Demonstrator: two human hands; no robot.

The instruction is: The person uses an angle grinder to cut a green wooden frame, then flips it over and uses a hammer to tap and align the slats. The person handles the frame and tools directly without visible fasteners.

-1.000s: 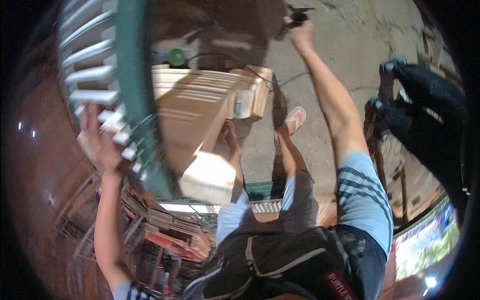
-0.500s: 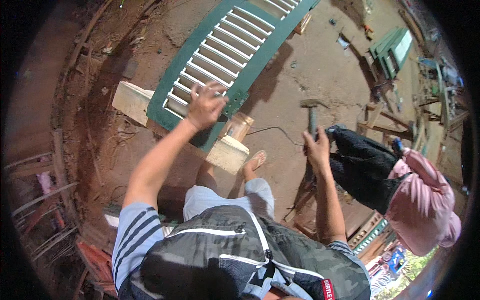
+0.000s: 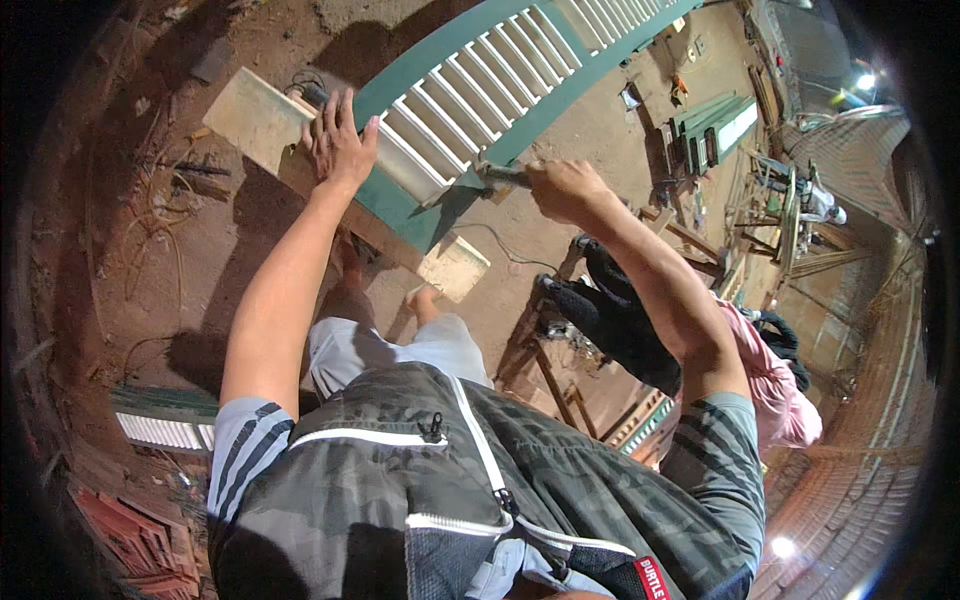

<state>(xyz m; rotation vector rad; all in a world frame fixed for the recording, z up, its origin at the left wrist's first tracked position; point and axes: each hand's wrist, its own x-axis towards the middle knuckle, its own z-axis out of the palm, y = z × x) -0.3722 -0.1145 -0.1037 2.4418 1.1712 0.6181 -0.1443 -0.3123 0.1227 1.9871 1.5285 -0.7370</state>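
A green louvered shutter [image 3: 540,125] with white slats lies across a pale wooden beam [image 3: 262,118]. My left hand [image 3: 340,145] rests with spread fingers on the shutter's left frame, near the beam. My right hand [image 3: 568,190] is wrapped round the handle of a hammer [image 3: 508,175]. The hammer's head is at the right frame of the shutter, close to the ends of the lower slats. Whether it touches the wood I cannot tell.
A person in a pink top [image 3: 765,385] and dark trousers is bent over on my right. Green panels [image 3: 705,135] are stacked at the far right, with another person [image 3: 825,205] beyond. Reddish boards [image 3: 135,535] lie at the lower left. A cable [image 3: 500,245] crosses the floor.
My right hand has swung the hammer up and left to the shutter's right frame. My left hand has moved from over the slats to the left frame. The view has shifted.
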